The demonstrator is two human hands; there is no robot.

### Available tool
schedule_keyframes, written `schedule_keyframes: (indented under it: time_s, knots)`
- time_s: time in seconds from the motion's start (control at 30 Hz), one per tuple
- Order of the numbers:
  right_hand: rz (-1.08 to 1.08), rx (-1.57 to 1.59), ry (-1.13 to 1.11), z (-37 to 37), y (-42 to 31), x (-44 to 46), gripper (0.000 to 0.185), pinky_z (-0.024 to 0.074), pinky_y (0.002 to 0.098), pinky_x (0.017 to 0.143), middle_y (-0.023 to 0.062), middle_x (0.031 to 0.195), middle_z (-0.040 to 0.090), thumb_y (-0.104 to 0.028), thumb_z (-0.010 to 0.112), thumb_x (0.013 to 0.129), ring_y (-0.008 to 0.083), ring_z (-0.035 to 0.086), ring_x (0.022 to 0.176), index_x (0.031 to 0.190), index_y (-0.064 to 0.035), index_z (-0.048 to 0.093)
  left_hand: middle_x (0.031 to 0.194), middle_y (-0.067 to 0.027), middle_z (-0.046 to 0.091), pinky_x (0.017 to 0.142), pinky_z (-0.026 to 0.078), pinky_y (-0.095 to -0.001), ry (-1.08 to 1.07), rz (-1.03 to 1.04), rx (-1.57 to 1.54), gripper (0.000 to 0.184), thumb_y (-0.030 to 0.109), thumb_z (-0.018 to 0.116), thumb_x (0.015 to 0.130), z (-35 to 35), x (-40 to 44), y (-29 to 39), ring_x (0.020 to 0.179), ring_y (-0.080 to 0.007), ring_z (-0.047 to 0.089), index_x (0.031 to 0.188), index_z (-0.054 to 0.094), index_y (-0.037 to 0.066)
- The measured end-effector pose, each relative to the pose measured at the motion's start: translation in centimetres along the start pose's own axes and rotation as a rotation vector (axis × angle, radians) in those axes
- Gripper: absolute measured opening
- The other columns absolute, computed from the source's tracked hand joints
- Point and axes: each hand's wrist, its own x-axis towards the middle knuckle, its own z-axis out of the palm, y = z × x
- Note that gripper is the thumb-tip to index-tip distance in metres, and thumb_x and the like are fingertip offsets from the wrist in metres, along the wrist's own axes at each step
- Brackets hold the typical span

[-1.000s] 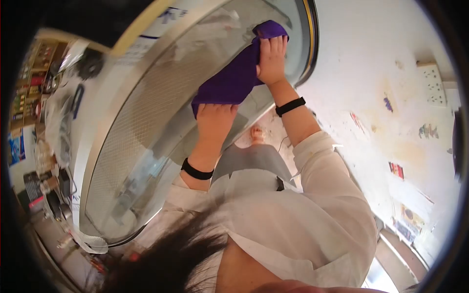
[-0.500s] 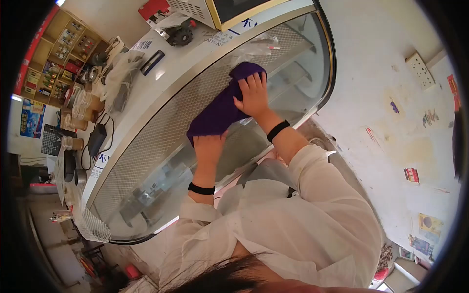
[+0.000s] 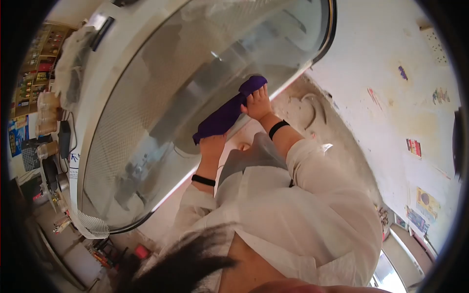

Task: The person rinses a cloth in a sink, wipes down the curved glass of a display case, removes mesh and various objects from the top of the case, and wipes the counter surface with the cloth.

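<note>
A purple cloth (image 3: 222, 116) lies stretched slantwise against the curved glass front (image 3: 195, 73) of a display case, near its lower edge. At the cloth's lower left end is my left hand (image 3: 213, 145), its fingertips tucked under or behind the fabric and closed on it. My right hand (image 3: 257, 104) presses on the upper right end, fingers spread over the cloth with the thumb toward the middle. Both wrists wear black bands. Reflections on the glass blur what stands inside the case.
On the countertop (image 3: 105, 63) at the left are jars (image 3: 47, 115), a black adapter (image 3: 64, 139) with a cable, and a plastic bag (image 3: 73, 63). White netting (image 3: 93, 225) hangs at the case's lower left corner. A stained wall (image 3: 391, 97) rises at the right.
Both hands and the purple cloth have moved down the glass to near its lower edge. The camera view has shifted too. Both hands stay on the cloth.
</note>
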Motion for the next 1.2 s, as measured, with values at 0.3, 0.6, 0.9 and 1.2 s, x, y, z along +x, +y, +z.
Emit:
schedule_keyframes:
  time_s: [0.3, 0.6, 0.9, 1.2]
  knots:
    - [0.637, 0.179, -0.501, 6.2, 4.2, -9.8, 0.099, 0.0341, 0.0454, 0.114, 0.0306, 0.145, 0.039, -0.048, 0.073, 0.081, 0.0451, 0.04, 0.135, 0.15, 0.0039, 0.023, 0.078, -0.0055, 0.07, 0.076, 0.05, -0.0393, -0.17, 0.235, -0.061, 0.027, 0.039, 0.069, 0.083, 5.8, -2.6, 2.0, 0.075, -0.0241, 0.067, 0.084, 0.073, 0.012]
    - [0.912, 0.363, -0.628, 6.7, 11.6, -6.6, 0.133, 0.029, 0.0408, 0.118, 0.0275, 0.156, 0.024, -0.042, 0.086, 0.07, 0.0387, 0.029, 0.144, 0.154, 0.0022, -0.008, 0.078, -0.0043, 0.068, 0.073, 0.049, -0.0384, -0.092, 0.368, -0.122, 0.013, 0.019, 0.061, 0.08, 5.9, 1.2, 5.0, 0.075, -0.0222, 0.067, 0.088, 0.068, 0.014]
    - [0.789, 0.056, -0.442, 2.4, 17.6, -3.2, 0.135, 0.0166, 0.0475, 0.122, 0.0199, 0.159, 0.023, -0.059, 0.082, 0.065, 0.0333, 0.018, 0.15, 0.156, -0.001, 0.0, 0.086, 0.0007, 0.068, 0.075, 0.05, -0.0339, -0.337, 0.378, -0.029, 0.022, 0.026, 0.061, 0.08, 2.2, 6.1, 8.0, 0.086, -0.017, 0.067, 0.1, 0.065, 0.016]
    - [0.279, -0.042, -0.031, -7.6, 24.6, 10.5, 0.13, 0.0238, 0.055, 0.118, 0.0347, 0.148, 0.035, -0.074, 0.071, 0.057, 0.0484, 0.031, 0.14, 0.148, 0.0076, 0.026, 0.084, 0.0053, 0.064, 0.072, 0.048, -0.03, 0.186, 0.318, 0.025, 0.022, 0.027, 0.069, 0.077, -4.4, 12.3, 9.0, 0.083, -0.0125, 0.064, 0.095, 0.064, 0.017]
